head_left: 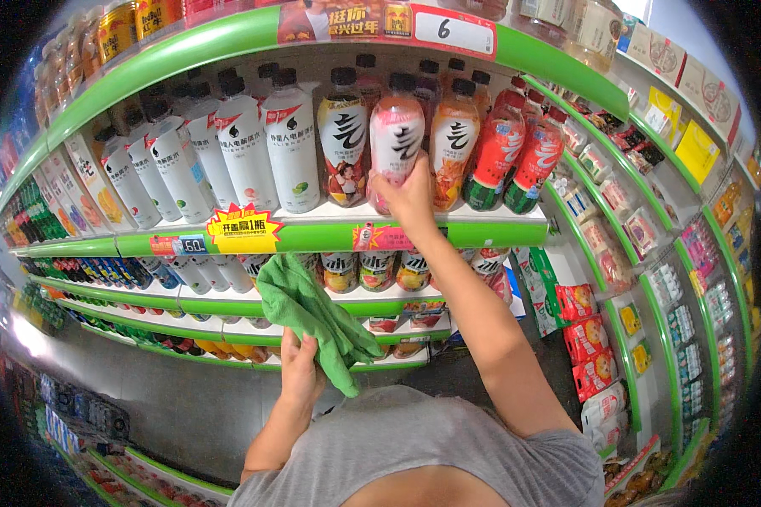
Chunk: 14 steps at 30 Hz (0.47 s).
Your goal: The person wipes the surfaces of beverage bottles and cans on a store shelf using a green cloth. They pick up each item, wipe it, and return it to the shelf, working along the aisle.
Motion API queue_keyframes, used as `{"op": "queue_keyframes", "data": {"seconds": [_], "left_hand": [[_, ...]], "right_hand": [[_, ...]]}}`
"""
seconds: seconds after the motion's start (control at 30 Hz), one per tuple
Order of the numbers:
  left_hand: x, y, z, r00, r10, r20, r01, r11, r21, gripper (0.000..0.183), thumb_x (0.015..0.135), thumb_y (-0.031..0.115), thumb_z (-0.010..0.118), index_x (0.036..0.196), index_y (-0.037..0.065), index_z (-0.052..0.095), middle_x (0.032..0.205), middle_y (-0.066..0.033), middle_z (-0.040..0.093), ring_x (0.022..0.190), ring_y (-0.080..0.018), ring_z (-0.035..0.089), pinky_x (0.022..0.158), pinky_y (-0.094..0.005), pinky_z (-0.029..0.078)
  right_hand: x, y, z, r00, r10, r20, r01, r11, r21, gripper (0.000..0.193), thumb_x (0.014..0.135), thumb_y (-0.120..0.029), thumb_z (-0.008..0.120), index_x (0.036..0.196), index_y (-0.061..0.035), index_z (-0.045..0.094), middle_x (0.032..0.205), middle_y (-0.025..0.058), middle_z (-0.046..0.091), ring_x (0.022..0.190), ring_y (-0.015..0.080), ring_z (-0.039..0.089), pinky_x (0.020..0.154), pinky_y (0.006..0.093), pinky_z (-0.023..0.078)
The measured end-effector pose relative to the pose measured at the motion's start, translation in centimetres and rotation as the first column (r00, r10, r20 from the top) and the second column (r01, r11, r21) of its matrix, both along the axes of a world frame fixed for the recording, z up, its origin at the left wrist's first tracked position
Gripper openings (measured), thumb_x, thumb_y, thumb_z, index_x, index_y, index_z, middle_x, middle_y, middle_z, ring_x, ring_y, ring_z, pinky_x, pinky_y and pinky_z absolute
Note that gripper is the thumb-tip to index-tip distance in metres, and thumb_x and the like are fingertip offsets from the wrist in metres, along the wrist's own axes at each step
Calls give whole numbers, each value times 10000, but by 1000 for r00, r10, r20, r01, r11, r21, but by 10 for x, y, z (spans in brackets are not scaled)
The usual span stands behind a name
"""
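My right hand (407, 196) is wrapped round the lower part of a pink and white drink bottle (397, 127) with a dark cap, at the front of the shelf. Whether its base rests on the shelf is hidden by my hand. On its left stands a bottle with a black, white and red label (343, 148); an orange-labelled bottle (455, 145) is on its right. Lower and to the left, my left hand (303, 363) grips a green cloth (313, 313), which drapes up and over in front of the shelf edge.
White bottles (292, 152) fill the shelf's left part; red and green bottles (539, 160) stand at its right end. A green shelf edge (465, 234) carries price tags and a yellow starburst sign (245, 229). Overhead juts another green shelf edge (177, 72). Packed shelves (651, 279) run along the right.
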State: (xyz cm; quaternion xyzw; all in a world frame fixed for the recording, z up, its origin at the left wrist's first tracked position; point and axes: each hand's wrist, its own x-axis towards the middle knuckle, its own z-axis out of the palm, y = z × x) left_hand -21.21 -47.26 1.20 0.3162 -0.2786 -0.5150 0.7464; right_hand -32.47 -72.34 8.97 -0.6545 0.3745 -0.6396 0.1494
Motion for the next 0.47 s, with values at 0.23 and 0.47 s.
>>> {"op": "queue_keyframes", "data": {"seconds": [0.23,0.47], "left_hand": [[9,0,8,999,1,-50,-6,996,-94,533,901,230,570,1334,70,302,1263,-83,455,1128,-232,488,939,-395,432],[5,-7,27,979,192,67,-179,969,-172,548,887,302,584,1317,75,331,1233,-95,480,1107,-265,504,899,-424,457]], "right_hand": [[-19,45,4,927,369,75,-365,929,-61,678,647,-123,762,1197,4,386,1092,155,546,1016,253,554,873,353,442],[-41,147,14,745,650,-153,-656,754,10,975,620,-170,742,1407,-72,176,1258,174,489,1166,253,499,1021,364,339]]}}
